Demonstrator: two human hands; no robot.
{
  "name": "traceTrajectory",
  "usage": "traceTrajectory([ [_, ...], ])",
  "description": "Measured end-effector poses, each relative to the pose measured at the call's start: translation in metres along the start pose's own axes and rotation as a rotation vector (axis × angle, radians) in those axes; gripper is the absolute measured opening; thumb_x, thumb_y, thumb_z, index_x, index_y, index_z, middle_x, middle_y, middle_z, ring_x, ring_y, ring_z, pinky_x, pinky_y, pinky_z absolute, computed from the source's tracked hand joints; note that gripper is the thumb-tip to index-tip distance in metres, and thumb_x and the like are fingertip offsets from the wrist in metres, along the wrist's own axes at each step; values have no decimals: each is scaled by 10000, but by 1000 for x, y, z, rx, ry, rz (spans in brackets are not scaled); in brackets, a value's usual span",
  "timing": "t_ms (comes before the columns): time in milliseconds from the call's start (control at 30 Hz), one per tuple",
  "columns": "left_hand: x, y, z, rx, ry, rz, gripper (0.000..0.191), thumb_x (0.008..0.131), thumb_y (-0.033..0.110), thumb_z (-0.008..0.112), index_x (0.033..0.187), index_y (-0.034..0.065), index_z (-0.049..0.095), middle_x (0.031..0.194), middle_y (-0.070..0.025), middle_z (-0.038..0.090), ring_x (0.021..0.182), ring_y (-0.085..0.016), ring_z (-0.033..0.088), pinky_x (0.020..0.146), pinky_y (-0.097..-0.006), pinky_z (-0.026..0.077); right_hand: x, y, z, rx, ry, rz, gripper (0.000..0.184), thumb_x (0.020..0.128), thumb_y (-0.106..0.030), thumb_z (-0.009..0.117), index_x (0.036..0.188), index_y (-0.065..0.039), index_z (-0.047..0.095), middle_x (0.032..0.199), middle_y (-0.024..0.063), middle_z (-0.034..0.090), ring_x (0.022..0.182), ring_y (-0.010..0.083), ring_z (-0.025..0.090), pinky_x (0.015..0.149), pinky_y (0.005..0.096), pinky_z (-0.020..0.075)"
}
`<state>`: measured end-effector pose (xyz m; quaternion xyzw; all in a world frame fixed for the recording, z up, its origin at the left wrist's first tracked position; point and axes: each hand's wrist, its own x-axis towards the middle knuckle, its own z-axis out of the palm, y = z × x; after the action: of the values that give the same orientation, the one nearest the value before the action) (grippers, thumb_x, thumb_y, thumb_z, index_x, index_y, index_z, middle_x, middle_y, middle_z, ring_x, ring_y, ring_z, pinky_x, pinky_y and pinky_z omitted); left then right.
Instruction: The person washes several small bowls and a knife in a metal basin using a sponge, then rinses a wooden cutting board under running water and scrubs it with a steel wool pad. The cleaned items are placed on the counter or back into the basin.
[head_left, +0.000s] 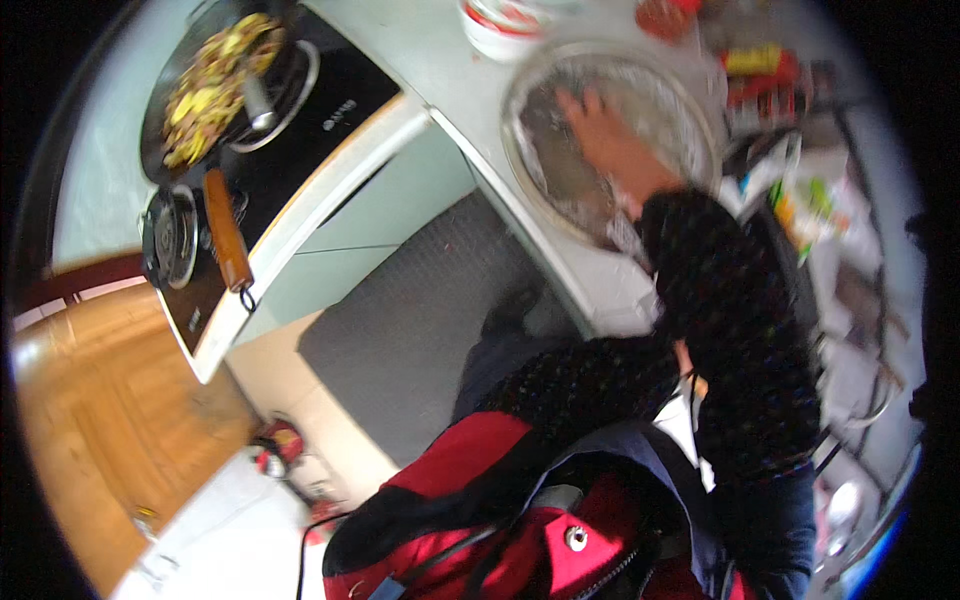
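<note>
My right hand (600, 139) lies palm down with fingers spread on a round, pale-rimmed basin or tray (517, 161). Crinkled, clear plastic-like material (679, 124) shows around it, and blur hides what is under my palm. A dark fuzzy sleeve (727, 300) covers my right forearm. The other dark sleeve (585, 375) crosses in front of my body. Only a sliver of my left hand (682, 356) shows, behind the right sleeve, so its grip is hidden. A small orange patch and something white (679, 424) are beside it.
A wok (154, 142) of sliced yellow and brown food sits on a black hob (330, 82), its wooden handle (227, 232) jutting over the front edge. Around the counter stand a white-and-red bowl (499, 34), a red-topped jar (667, 19) and packages (806, 202). A grey mat (420, 300) covers the floor.
</note>
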<state>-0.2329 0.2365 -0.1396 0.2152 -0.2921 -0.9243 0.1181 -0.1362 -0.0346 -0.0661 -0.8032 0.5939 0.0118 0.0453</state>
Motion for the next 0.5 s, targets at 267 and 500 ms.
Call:
traceTrajectory([
  [267,-22,-32,-8,16,42,-73,217,757,45,589,971,8,573,901,-77,615,806,-203,595,733,-375,481,37,50,-20,421,124,124,443,751,-172,621,1169,-75,516,1114,203,550,1001,300,549,878,407,419],
  [500,-17,-36,-4,22,45,-72,211,771,53,580,977,11,569,915,-69,612,831,-195,590,758,-369,472,-49,64,-78,1123,147,-192,246,830,-71,509,1064,-2,534,1010,118,582,889,237,570,731,357,468],
])
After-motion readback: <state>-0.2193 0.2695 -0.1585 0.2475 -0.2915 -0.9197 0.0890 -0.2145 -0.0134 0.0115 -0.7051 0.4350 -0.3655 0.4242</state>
